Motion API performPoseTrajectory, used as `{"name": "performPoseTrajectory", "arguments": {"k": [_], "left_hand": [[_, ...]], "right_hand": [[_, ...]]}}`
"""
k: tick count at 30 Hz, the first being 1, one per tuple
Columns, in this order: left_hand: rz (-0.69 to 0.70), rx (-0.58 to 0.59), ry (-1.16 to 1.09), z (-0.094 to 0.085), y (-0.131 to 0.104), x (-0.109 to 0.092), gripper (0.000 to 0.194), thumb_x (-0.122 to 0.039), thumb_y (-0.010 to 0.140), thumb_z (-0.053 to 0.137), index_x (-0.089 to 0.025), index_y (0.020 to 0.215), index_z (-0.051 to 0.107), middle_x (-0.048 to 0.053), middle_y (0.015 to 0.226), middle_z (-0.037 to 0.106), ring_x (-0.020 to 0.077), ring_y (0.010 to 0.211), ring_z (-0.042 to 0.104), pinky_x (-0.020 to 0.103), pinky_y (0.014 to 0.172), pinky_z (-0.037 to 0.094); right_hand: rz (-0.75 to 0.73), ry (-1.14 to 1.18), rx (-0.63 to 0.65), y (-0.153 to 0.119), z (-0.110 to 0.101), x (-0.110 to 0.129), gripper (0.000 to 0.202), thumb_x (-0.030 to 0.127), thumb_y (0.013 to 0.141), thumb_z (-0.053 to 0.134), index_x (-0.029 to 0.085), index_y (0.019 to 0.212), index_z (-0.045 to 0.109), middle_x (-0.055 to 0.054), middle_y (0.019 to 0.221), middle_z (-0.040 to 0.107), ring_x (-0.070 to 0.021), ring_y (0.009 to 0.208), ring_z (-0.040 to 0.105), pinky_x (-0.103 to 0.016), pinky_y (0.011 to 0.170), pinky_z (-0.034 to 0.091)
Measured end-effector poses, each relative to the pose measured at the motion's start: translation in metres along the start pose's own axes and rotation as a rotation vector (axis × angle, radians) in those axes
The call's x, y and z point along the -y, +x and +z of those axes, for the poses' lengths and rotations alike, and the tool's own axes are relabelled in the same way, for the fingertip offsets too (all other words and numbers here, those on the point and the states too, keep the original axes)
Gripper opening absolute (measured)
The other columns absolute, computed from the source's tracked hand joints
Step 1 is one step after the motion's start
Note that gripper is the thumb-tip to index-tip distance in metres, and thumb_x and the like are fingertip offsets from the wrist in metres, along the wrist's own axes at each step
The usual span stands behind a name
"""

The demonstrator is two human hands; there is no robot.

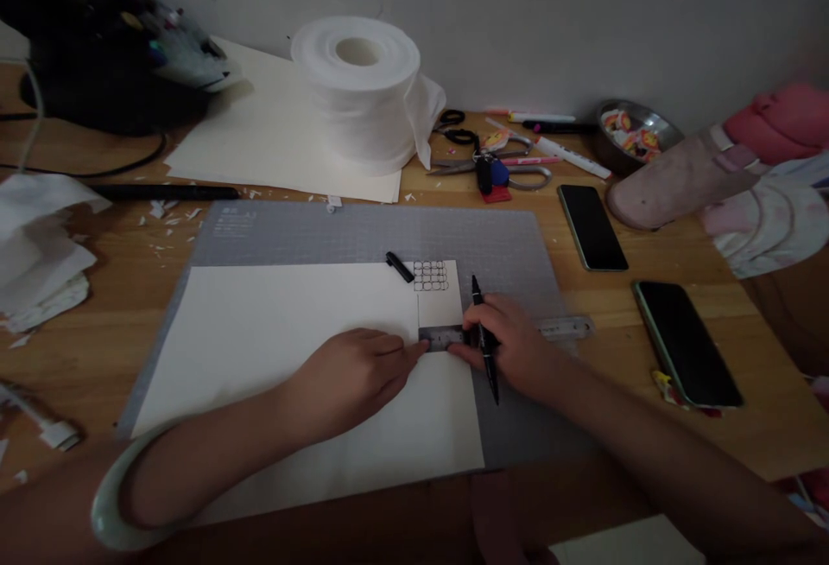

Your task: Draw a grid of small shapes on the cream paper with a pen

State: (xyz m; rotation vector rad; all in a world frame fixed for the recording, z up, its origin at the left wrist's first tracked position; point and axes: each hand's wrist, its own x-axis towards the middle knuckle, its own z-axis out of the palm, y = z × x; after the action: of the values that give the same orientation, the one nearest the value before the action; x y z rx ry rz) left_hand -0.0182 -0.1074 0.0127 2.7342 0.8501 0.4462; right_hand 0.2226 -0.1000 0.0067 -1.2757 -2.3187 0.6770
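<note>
**Wooden desk (680, 254) against a grey wall (531, 21), with a ruler (444, 339) held across white paper (259, 323)**

The room is rather dim. On the desk lies one grey mat (324, 228), and the paper rests on it. The ruler crosses the right part of this paper, below a small drawn pattern (430, 276) of rounded shapes, and its far end passes the paper's right edge.

The left hand (356, 371) is half curled, with a fingertip on the ruler's left end; I cannot tell whether the thumb grips too. The right hand (515, 345) is mostly closed: its fingertips touch the ruler near the paper's edge, while a black pen (485, 340) is kept between the fingers.

In my judgement, the step in hand is lining up the ruler. To draw along it would call for steady pressure from the left fingers and the pen's tip turned to the paper.

I count one ruler, one held pen, one loose cap (400, 267), one tissue roll (356, 98), two phones (592, 226), one bottle (680, 176) and one metal bowl (605, 146). The scissors (453, 166) overlap other things, so their number is not sure.
</note>
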Motion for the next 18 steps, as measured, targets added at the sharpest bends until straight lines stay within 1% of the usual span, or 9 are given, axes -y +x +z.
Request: {"name": "performPoseTrajectory", "arguments": {"k": [3,7,11,18], "left_hand": [[0.007,0.018,0.011,0.0004,-0.0006,0.0004,0.034,-0.02,0.099,0.029,-0.012,0.11,0.061,0.002,0.066,0.06,0.0127,0.06,0.056,0.023,0.055,0.045],[0.024,0.005,0.01,0.0008,-0.0007,0.0009,0.034,-0.02,0.099,0.029,-0.012,0.11,0.061,0.002,0.066,0.059,0.0137,0.059,0.056,0.025,0.054,0.045],[0.01,0.016,0.003,0.001,-0.0005,0.0008,0.034,-0.02,0.099,0.03,-0.012,0.11,0.061,0.002,0.065,0.058,0.0132,0.059,0.056,0.024,0.054,0.044],[0.014,-0.013,-0.014,0.0017,-0.0003,0.0009,0.033,-0.02,0.098,0.031,-0.013,0.109,0.062,0.001,0.065,0.058,0.0139,0.058,0.056,0.026,0.052,0.043]], "right_hand": [[-0.016,0.001,-0.004,0.0003,-0.0001,-0.0005,0.017,0.036,0.084,0.06,0.02,0.084,0.053,-0.003,0.083,0.053,-0.0173,0.08,0.051,-0.03,0.071,0.041],[-0.024,-0.015,0.002,0.0004,-0.0002,-0.0009,0.017,0.036,0.084,0.06,0.02,0.084,0.053,-0.003,0.083,0.053,-0.0172,0.08,0.051,-0.03,0.07,0.041],[-0.03,-0.021,-0.004,0.0004,-0.0003,-0.0014,0.017,0.036,0.084,0.059,0.02,0.084,0.054,-0.003,0.082,0.053,-0.0171,0.079,0.051,-0.03,0.069,0.04],[-0.046,-0.015,0.003,0.0018,-0.0006,-0.0017,0.017,0.035,0.083,0.061,0.02,0.083,0.054,-0.003,0.08,0.053,-0.0165,0.077,0.051,-0.029,0.068,0.04]]}}
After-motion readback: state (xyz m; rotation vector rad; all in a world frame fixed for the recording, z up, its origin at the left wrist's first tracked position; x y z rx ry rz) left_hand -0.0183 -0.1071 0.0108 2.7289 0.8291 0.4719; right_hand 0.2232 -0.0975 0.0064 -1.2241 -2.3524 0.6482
